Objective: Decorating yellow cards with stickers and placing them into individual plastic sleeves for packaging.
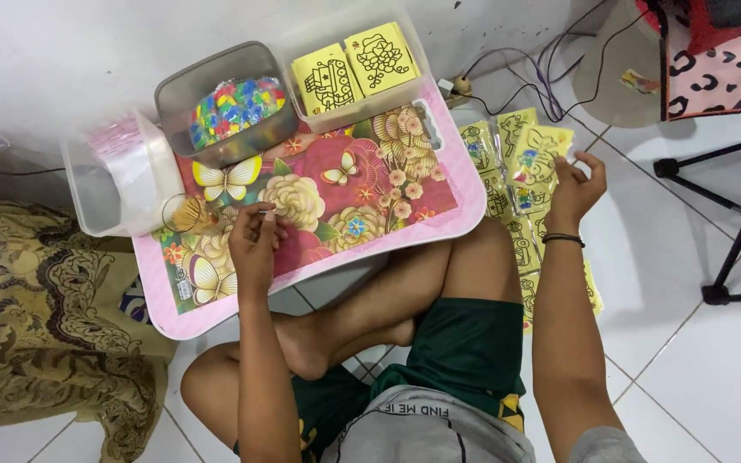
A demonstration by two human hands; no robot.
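Head view, person seated cross-legged on tiled floor [688, 360].

- Left hand [255, 244]: on floral tray [465, 214] at 8 o'clock, fingers curled tog.; thin item pinched, type n/k.
- Right hand [575, 190]: off tray at 3 o'clock, fingers loosely spread, touching top packet of yellow card packets [529, 159], laid in rows on floor.
- Tray, 12 o'clock: clear tub of yellow cards [353, 64]; grey tub of coloured pieces [233, 107] just beside.
- 9 o'clock: tub w/ clear bags [122, 167], overlapping tray edge.
- Right knee [482, 257] between tray & packets.
- Cables [542, 73], stand legs [731, 231] at 2 o'clock.
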